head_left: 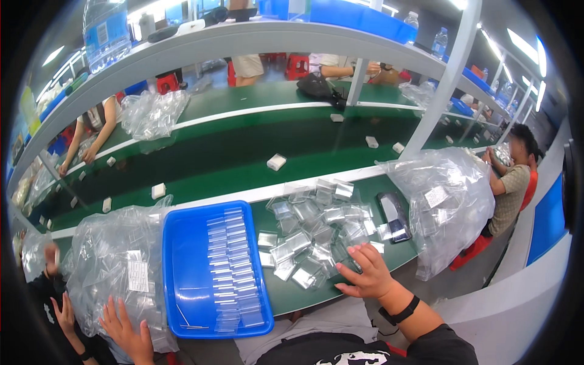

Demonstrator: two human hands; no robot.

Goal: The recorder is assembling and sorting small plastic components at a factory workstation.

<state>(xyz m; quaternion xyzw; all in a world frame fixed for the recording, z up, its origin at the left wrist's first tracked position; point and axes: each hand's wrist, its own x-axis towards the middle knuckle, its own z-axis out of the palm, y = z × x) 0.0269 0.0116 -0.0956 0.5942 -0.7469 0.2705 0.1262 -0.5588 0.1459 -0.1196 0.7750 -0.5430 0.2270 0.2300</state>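
Note:
My left hand (129, 336) is open, fingers spread, against the large clear plastic bag (100, 267) with a white printed label, left of the tray. My right hand (368, 274) is open with fingers apart at the near right edge of a loose pile of small clear plastic pieces (298, 243), flat and box-like. Nothing shows in its fingers; whether the fingertips touch the pieces I cannot tell. Between my hands lies a blue tray (188, 255) holding rows of similar clear pieces (228, 267) along its right side, and a thin stick-like item (193, 327) near its front.
A dark glossy case (394, 218) and another bulging clear bag (450, 207) lie right of the pile. Beyond runs a green conveyor belt (219, 158) carrying small white packs (276, 162). A grey shelf (274, 33) and post (435, 91) stand overhead. Co-workers sit left, right and opposite.

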